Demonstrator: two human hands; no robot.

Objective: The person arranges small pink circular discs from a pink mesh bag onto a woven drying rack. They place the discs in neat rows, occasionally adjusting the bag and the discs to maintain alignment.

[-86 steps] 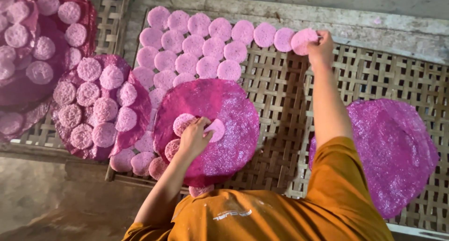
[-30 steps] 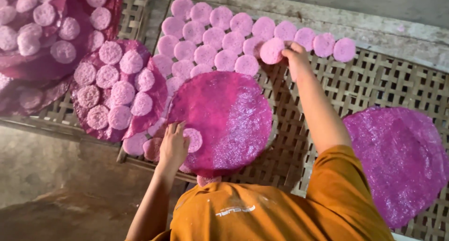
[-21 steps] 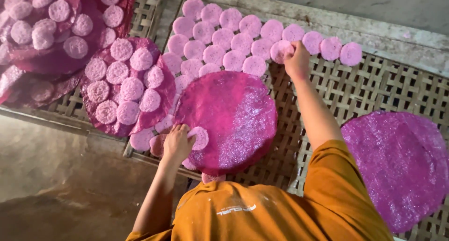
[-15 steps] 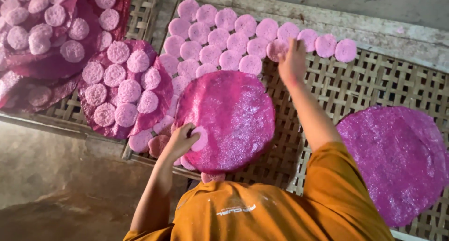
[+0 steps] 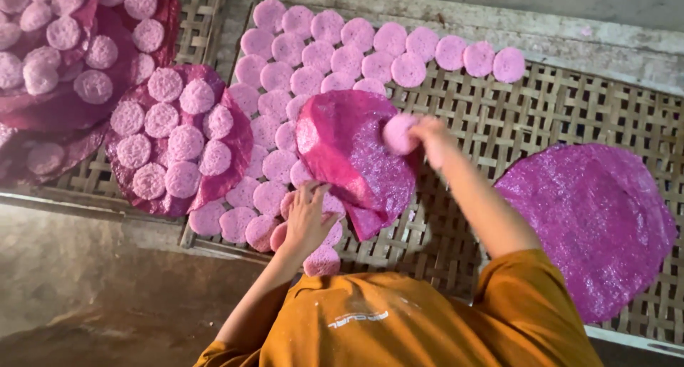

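A pink disc (image 5: 399, 133) is gripped by the right hand (image 5: 433, 137), a stack (image 5: 313, 228) pressed under the spread left hand (image 5: 308, 214); the tilted magenta sheet (image 5: 356, 157) could be torn if snagged.

So the base here is a woven bamboo rack (image 5: 541, 117), open lattice. Directly on it: rows of small pink round discs (image 5: 356, 57) laid edge to edge along the far side and down the left part, overlapping a bit. On the right lies a big flat magenta sheet (image 5: 591, 224) by itself. A second woven rack (image 5: 196, 11) sits to the left, carrying dark pink sheets (image 5: 228, 142) with more pale discs (image 5: 164, 121) on top of them.
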